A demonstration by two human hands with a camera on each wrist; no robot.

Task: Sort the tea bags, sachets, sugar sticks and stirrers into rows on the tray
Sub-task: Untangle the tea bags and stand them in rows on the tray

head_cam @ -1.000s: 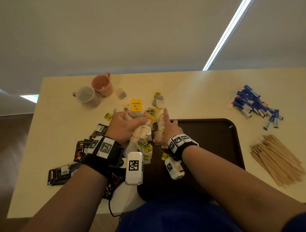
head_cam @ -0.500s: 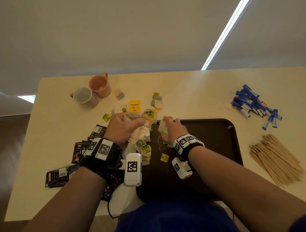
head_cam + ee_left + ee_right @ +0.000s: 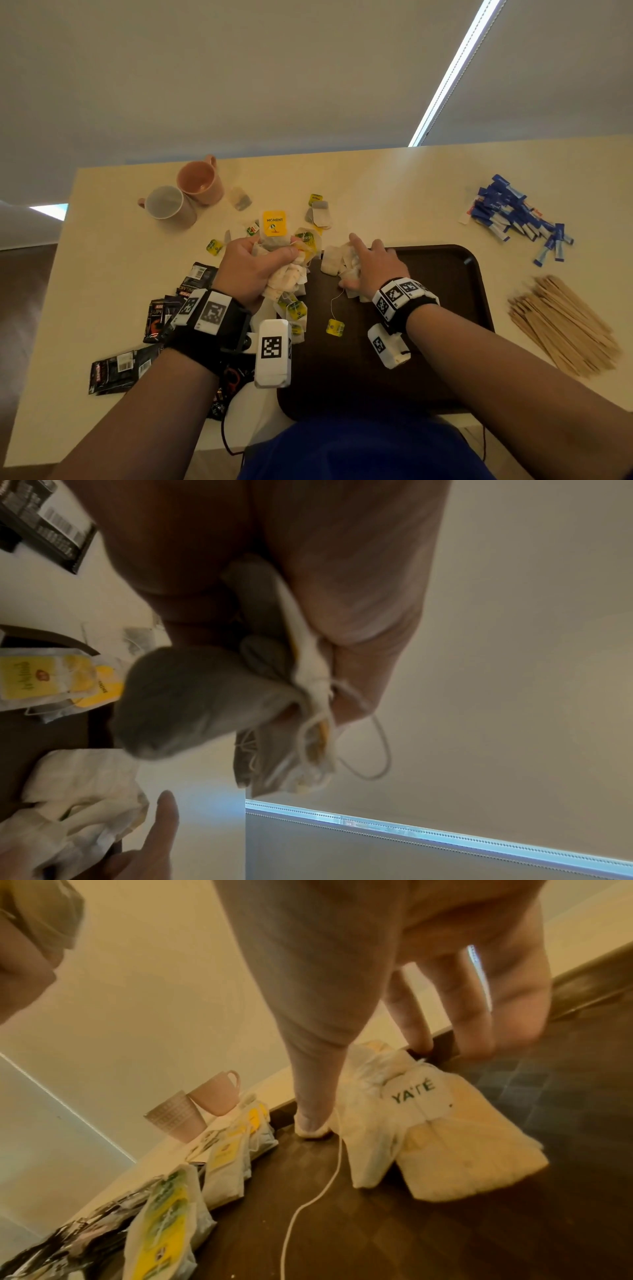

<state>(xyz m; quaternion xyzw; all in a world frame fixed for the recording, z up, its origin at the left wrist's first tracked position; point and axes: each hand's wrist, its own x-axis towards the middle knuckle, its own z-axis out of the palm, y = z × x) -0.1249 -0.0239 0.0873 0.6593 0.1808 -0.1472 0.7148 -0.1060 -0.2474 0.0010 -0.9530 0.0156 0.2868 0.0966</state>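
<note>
Left hand [image 3: 251,270] clenched around a bunch of tea bags [image 3: 286,275] at the left rim of the dark tray [image 3: 452,274], their strings and tags trailing below the fist. Right hand [image 3: 371,265] laid on a few pale tea bags [image 3: 337,262] at the tray's far left corner, thumb and fingertips pressing down on them, index finger extended; 1 bag reads "YATÉ" in the right wrist view. A string runs from this group to a yellow tag [image 3: 335,327] lying on the tray. More tea bags [image 3: 274,222] lie loose on the counter [image 3: 394,192] beyond the hands. Black sachets [image 3: 154,318] lie left of the tray, blue sugar sticks [image 3: 513,216] at the far right, wooden stirrers [image 3: 561,322] just right of the tray. 2 mugs [image 3: 185,198] stand touching at the far left.
</note>
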